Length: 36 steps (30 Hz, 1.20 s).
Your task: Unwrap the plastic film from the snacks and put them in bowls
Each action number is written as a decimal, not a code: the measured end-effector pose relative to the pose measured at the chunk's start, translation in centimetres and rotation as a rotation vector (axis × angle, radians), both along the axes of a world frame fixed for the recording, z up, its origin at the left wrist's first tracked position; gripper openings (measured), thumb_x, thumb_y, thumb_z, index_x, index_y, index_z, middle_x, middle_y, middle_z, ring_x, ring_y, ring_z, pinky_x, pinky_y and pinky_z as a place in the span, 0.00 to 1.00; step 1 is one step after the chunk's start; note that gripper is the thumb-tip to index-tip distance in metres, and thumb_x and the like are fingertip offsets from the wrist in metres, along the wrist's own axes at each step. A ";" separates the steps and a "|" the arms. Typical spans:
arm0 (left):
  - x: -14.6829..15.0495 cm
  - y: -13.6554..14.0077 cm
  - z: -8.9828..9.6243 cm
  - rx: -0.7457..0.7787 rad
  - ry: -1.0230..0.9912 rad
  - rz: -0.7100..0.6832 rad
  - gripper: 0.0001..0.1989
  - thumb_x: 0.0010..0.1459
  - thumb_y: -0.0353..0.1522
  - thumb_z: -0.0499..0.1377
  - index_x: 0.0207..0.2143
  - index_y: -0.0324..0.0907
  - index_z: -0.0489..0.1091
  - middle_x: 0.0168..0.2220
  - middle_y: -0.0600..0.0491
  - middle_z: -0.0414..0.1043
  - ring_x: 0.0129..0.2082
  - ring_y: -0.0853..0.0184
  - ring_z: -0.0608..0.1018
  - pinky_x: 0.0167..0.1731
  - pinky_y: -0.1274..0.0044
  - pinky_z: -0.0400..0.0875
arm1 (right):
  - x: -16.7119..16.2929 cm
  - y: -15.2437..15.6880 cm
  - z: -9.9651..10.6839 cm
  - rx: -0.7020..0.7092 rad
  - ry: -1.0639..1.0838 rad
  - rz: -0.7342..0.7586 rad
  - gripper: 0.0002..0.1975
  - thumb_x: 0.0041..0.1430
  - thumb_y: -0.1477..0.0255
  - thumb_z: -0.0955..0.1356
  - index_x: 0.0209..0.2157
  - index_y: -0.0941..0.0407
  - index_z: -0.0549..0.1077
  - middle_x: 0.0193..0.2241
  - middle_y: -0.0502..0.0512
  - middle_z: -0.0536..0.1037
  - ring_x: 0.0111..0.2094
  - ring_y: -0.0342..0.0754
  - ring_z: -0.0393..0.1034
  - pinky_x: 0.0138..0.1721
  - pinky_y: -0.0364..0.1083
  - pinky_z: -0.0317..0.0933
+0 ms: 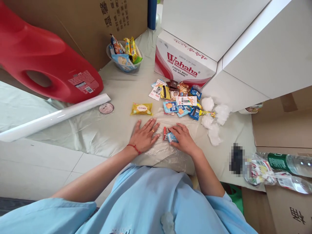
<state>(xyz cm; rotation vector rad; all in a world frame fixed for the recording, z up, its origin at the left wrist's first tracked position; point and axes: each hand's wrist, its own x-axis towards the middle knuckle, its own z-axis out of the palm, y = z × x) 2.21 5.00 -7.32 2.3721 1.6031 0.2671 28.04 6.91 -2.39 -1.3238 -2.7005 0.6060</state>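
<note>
My left hand (145, 136) lies flat with fingers spread on a clear plastic bag (158, 155) on the cloth. Across from it, my right hand (183, 138) curls its fingers over a small blue snack packet (172, 137). A small red-edged packet (165, 133) lies against the blue one, between my hands. Just beyond my left fingertips rests a yellow-wrapped snack (141, 109). Farther up is a pile of wrapped snacks, with a white packet (186, 101), blue packets (170, 107) and a brown one (173, 84).
A plastic bowl of snacks (125, 66) stands at the back left, and a Wahaha carton (184, 61) behind the pile. Crumpled white plastic (214, 120) lies right of it. To the left are a red jug (56, 61) and a white roll (56, 117); bottles (290, 164) lie right.
</note>
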 end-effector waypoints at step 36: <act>-3.5 0.0 -0.8 0.004 -0.016 -0.034 0.28 0.74 0.44 0.43 0.73 0.55 0.53 0.75 0.47 0.50 0.73 0.52 0.59 0.69 0.44 0.29 | -1.8 -1.0 -0.2 0.055 -0.039 -0.163 0.34 0.59 0.69 0.73 0.65 0.58 0.65 0.59 0.67 0.71 0.64 0.65 0.57 0.67 0.64 0.52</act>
